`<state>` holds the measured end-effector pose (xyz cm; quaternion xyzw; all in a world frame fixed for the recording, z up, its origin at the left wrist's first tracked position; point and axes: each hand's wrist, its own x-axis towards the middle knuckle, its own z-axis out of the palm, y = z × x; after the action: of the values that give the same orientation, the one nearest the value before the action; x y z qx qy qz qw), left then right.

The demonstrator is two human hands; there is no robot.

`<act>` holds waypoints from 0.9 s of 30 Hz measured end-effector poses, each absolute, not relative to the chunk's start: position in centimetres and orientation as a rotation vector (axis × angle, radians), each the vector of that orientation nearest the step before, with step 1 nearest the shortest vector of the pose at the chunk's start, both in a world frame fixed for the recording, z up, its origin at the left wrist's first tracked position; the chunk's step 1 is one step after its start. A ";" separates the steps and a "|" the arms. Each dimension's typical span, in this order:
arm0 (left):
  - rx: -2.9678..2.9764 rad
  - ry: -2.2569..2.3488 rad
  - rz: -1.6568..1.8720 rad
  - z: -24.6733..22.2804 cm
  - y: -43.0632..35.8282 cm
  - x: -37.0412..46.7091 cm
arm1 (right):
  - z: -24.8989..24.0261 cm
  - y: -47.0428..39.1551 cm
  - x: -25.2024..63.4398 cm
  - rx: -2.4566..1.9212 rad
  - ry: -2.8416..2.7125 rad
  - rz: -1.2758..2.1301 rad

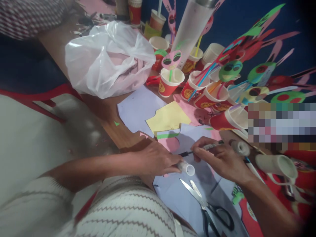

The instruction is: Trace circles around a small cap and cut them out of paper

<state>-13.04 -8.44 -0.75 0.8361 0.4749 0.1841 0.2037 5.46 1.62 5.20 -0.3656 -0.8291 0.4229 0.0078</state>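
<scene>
My left hand (158, 158) is closed around a small whitish tube (189, 169), whose round open end points to the right. In my right hand (217, 154) is a slim pen-like tool (209, 145) with a dark tip; I cannot tell whether it is a marker or a brush. The tip is close to my left fingers, above a round pink paper piece (171, 144) with a green strip (168, 135) beside it. Lilac paper (172, 191) lies under both hands. Scissors (202, 202) with black handles lie on it, blades spread.
Red paper cups (170, 89) holding decorated spoon faces (171, 60) crowd the right and back. A white plastic bag (106, 62) and a tall pale bottle (191, 29) stand behind. Yellow paper (169, 117) lies ahead. A tape roll (243, 148) and a mug (278, 166) are at right.
</scene>
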 end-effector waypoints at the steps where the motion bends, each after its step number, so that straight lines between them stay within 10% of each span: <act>1: 2.328 1.327 0.497 -0.7 -8.4 -13.0 | 5.4 2.0 5.0 -1.117 -2.621 1.356; 27: 2.394 1.378 0.398 -0.5 -8.4 -13.2 | 5.3 5.3 -1.1 -0.522 -2.997 1.736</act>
<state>-13.22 -8.41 -0.54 0.8446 0.4861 0.1405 0.1746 -1.15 5.27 5.30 -0.1465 -0.8417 0.4876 -0.1796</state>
